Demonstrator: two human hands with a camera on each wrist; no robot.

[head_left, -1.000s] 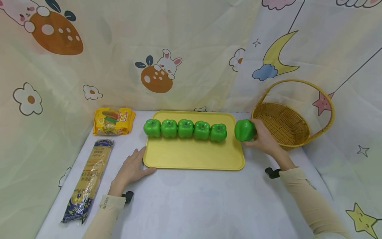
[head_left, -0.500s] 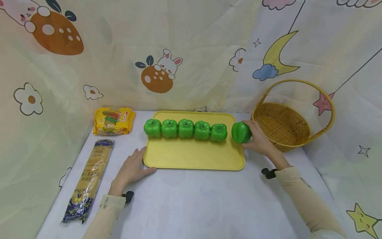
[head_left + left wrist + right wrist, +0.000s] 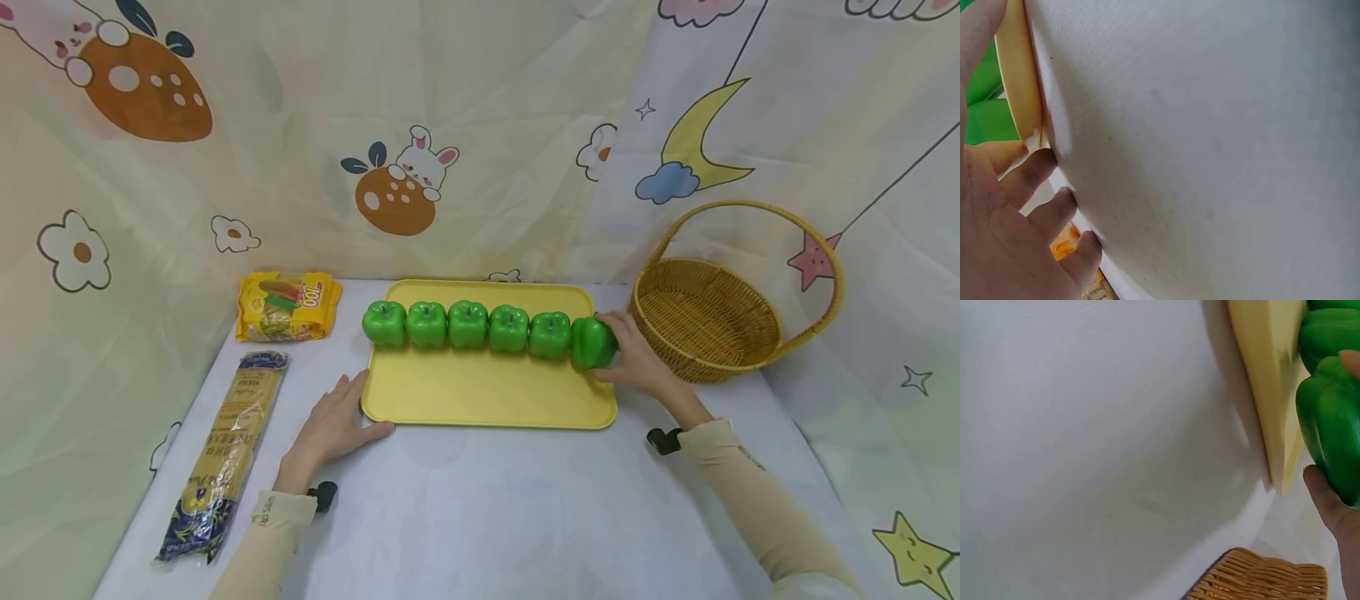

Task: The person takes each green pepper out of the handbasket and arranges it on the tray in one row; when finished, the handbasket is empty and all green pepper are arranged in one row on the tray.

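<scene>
A yellow tray (image 3: 487, 392) lies on the white table, with several green bell peppers (image 3: 467, 323) in a row across its back half. At the row's right end my right hand (image 3: 637, 357) grips one more green bell pepper (image 3: 592, 342), tilted on its side, close against its neighbour. The right wrist view shows this held pepper (image 3: 1335, 425) between thumb and fingers, over the tray edge (image 3: 1260, 381). My left hand (image 3: 333, 419) rests at the tray's front left corner, fingers spread along the rim. In the left wrist view those fingers (image 3: 1029, 178) look relaxed.
A wicker basket (image 3: 705, 317) with a tall handle stands right of the tray, near my right hand. On the left lie a yellow noodle packet (image 3: 287, 306) and a long pasta bag (image 3: 225, 454). A printed curtain (image 3: 495, 150) hangs behind the table.
My right hand has carried the gripped bell pepper left, from beside the basket to the end of the row. The left hand and the tray have stayed in place.
</scene>
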